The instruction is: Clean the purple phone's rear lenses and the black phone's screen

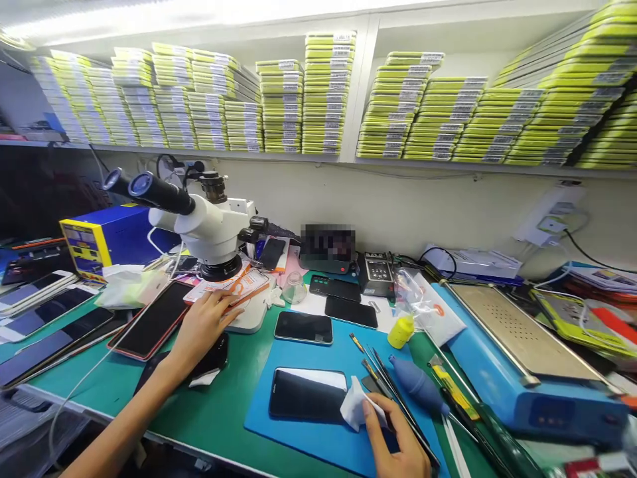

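Observation:
My right hand [395,441] pinches a white wipe [354,405] at the right edge of a black phone [307,394] lying screen-up on a blue mat [318,358]. My left hand [202,325] reaches left with fingers on an orange-and-white flat package [233,287] resting at the base of a white microscope [199,226]. Under the left wrist lies a dark phone [212,358]. Another black phone [303,327] sits at the mat's top edge.
Tweezers and thin tools [383,378], a blue air blower [418,385] and a yellow bottle [401,330] lie right of the mat. A blue heating plate machine [517,358] stands at right. Several phones [44,318] cover the left. Shelves hold yellow-green boxes [328,93].

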Demonstrator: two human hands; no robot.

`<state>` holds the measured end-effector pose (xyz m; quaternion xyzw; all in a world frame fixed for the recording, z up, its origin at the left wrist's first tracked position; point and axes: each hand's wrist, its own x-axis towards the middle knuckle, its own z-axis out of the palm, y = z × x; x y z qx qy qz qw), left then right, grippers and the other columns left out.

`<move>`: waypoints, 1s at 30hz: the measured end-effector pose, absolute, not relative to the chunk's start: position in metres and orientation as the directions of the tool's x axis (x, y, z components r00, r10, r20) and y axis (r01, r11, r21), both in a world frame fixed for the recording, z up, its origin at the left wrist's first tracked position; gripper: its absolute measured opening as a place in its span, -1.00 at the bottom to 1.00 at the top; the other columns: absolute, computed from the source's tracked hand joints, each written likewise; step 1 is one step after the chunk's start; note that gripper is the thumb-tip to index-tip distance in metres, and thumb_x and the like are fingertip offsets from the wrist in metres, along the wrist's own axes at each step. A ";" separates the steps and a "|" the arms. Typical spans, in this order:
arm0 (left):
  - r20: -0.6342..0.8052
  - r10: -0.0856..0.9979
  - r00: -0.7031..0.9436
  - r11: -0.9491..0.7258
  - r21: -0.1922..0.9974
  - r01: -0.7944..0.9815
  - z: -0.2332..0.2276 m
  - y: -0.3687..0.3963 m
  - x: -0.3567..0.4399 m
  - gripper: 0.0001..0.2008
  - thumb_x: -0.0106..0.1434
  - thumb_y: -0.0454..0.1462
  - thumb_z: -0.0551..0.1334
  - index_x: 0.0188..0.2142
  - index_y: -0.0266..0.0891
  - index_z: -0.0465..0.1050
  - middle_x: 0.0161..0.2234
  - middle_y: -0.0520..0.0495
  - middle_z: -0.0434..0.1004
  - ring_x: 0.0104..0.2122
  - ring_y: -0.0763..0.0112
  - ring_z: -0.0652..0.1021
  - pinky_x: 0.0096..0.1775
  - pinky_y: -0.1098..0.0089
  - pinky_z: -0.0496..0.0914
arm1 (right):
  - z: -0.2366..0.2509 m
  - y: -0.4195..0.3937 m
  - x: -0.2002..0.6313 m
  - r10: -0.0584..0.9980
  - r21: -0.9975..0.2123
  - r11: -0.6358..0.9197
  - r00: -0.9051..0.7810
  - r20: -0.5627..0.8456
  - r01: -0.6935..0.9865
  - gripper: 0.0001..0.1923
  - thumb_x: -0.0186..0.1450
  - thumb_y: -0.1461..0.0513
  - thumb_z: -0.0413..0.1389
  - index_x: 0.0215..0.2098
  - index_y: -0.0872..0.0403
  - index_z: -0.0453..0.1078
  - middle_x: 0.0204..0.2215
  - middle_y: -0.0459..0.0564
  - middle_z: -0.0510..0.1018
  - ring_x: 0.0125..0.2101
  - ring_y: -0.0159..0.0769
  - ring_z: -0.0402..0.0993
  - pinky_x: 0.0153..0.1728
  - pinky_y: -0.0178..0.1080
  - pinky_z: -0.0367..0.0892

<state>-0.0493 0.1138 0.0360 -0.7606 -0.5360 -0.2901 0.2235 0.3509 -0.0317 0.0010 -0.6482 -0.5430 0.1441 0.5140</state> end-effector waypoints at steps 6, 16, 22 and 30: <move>0.648 0.728 0.224 -0.403 0.140 0.905 0.039 0.090 -0.036 -0.63 0.53 -0.08 0.33 0.20 -0.19 0.50 0.16 -0.18 0.56 0.13 0.10 0.59 0.19 -0.07 0.55 | 0.000 -0.037 0.359 0.875 -0.796 0.154 0.293 0.385 0.585 -0.65 0.55 0.00 0.22 0.08 0.10 0.52 -0.04 0.03 0.64 -0.09 -0.23 0.64 -0.03 -0.08 0.63; 0.416 0.826 0.380 -0.545 0.419 0.726 0.006 0.011 0.046 -0.39 0.49 0.07 0.34 0.37 -0.15 0.35 0.27 -0.26 0.47 0.20 0.00 0.56 0.19 -0.11 0.56 | 0.007 -0.045 0.336 0.744 -0.410 0.438 -0.067 0.665 0.800 -0.70 0.55 0.11 0.23 0.17 0.05 0.51 0.08 0.06 0.62 0.00 -0.21 0.62 0.04 -0.05 0.63; 0.333 0.877 0.346 -0.478 0.533 0.699 -0.005 0.010 0.038 -0.39 0.48 0.09 0.34 0.35 -0.14 0.36 0.27 -0.25 0.46 0.20 0.00 0.55 0.20 -0.12 0.55 | 0.005 -0.067 0.328 0.699 -0.212 0.550 -0.305 0.647 0.808 -0.58 0.53 0.21 0.25 0.32 0.05 0.44 0.26 0.13 0.55 0.20 -0.07 0.59 0.17 0.08 0.63; 0.260 0.915 0.308 -0.402 0.617 0.676 -0.010 0.014 0.037 -0.35 0.47 0.08 0.35 0.39 -0.13 0.33 0.29 -0.26 0.44 0.24 -0.04 0.52 0.24 -0.17 0.50 | 0.006 -0.052 0.319 0.798 -0.351 0.478 -0.230 0.557 0.805 -0.54 0.54 0.13 0.25 0.36 0.01 0.42 0.30 0.14 0.52 0.24 -0.02 0.55 0.26 0.17 0.55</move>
